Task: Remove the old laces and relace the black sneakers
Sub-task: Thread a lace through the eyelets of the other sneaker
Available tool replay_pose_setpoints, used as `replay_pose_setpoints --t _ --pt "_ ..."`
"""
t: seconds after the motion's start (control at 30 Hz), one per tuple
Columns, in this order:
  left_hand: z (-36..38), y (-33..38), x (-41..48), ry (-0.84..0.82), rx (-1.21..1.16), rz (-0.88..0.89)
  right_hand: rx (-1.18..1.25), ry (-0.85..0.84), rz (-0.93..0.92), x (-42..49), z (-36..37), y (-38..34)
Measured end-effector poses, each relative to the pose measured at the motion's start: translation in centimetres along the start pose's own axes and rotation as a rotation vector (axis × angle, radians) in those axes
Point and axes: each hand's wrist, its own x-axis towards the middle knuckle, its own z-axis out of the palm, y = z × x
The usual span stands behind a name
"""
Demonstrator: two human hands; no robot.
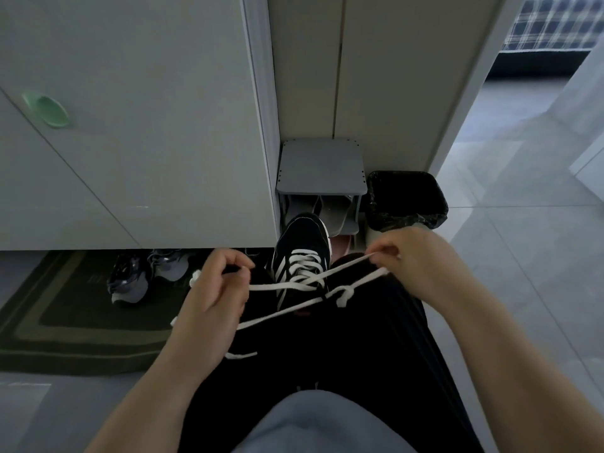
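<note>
Pale blue-grey cloth (pixel 310 423) at the near edge, presumably a shirt hem, overlaps black trousers (pixel 359 338) that serve as the work surface. Beyond them, at centre, sits the black low-top sneaker with white side stripes (pixel 304 246), toe pointing far. Whether it rests on the knee or is worn cannot be determined.

White flat woven lace (pixel 284 286) crosses its eyelets in several rows, so lacing appears nearly complete.

- Left hand (pixel 215 289): fingers curled, thumb and forefinger pinching one strand.
- Right hand (pixel 405 253): fingertips clamped on lace drawn to the right.

Both hands hold the lace taut outward, apparently to remove slack from the crossings. A loose knot (pixel 343 294) sits in a lower strand, just near of the sneaker. One free tip lies limp on the left thigh.

Far: a grey two-tier shoe rack (pixel 322 168), with a bin lined in glossy, crinkled black film (pixel 405 201) to its right. Left: grey trainers (pixel 130 279) on a dark green ribbed mat (pixel 65 322).
</note>
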Motion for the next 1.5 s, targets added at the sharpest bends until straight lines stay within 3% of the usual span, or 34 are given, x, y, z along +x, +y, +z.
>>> replay_pose_setpoints --t 0.07,0.13,0.23,0.33,0.4,0.5,0.57,0.63,0.7,0.73,0.8,0.93,1.07,1.17,1.3,1.37,1.43,1.5 --pt "-0.1 -0.2 0.3 -0.113 0.393 0.146 -0.068 0.155 0.024 -0.1 -0.9 0.6" --pt "0.8 -0.3 0.5 -0.202 0.581 0.221 0.049 0.215 0.060 -0.2 -1.6 0.9" --pt "3.2 -1.1 1.0 -0.186 0.792 0.300 0.294 0.162 0.103 -0.5 -2.4 0.5" --pt "5.1 -2.0 1.3 -0.159 0.912 0.269 0.438 0.102 0.119 -1.4 -3.2 0.0" --pt "5.7 -2.5 1.3 -0.141 0.880 0.272 0.524 0.063 0.140 -1.8 -3.7 -0.1" --pt "5.1 -2.1 1.1 -0.019 0.534 0.286 0.695 -0.068 0.153 -2.0 -3.9 0.0" --pt "3.9 -0.9 1.0 0.036 0.107 0.120 0.851 -0.143 0.136 -2.1 -3.4 -0.1" --pt "2.6 0.7 0.9 0.051 -0.473 -0.024 1.086 -0.188 0.146 -1.9 -2.4 -0.3" --pt "1.3 1.3 0.7 0.054 -0.733 -0.052 1.302 -0.201 0.199 -1.9 -1.3 -0.5" --pt "1.0 1.2 0.6 0.051 -0.708 -0.063 1.375 -0.197 0.232 -2.0 -0.7 -0.7" --pt "0.9 0.6 0.2 0.034 -0.427 -0.098 1.390 -0.191 0.279 -2.3 0.6 -0.9" --pt "1.6 -1.3 -0.8 -0.164 0.404 -0.004 0.960 -0.145 0.288 -2.9 2.0 -0.8" --pt "1.7 -1.3 -0.9 -0.223 0.699 0.057 0.699 -0.158 0.262 -2.9 2.5 -0.6" --pt "1.1 -1.1 -0.8 -0.182 0.715 0.101 0.752 -0.165 0.301 -2.9 2.7 -0.8" --pt "0.5 -1.6 -0.7 -0.193 0.745 0.109 1.326 -0.182 0.341 -2.8 2.8 -1.3" --pt "0.4 -2.1 -0.7 -0.177 0.694 0.136 1.449 -0.225 0.319 -2.7 3.1 -1.5" --pt "0.4 -2.2 -0.8 -0.067 0.518 0.148 1.419 -0.249 0.306 -2.7 3.8 -1.6" --pt "0.3 -1.2 -0.9 0.027 0.091 -0.017 1.294 -0.235 0.315 -2.7 4.4 -1.7"
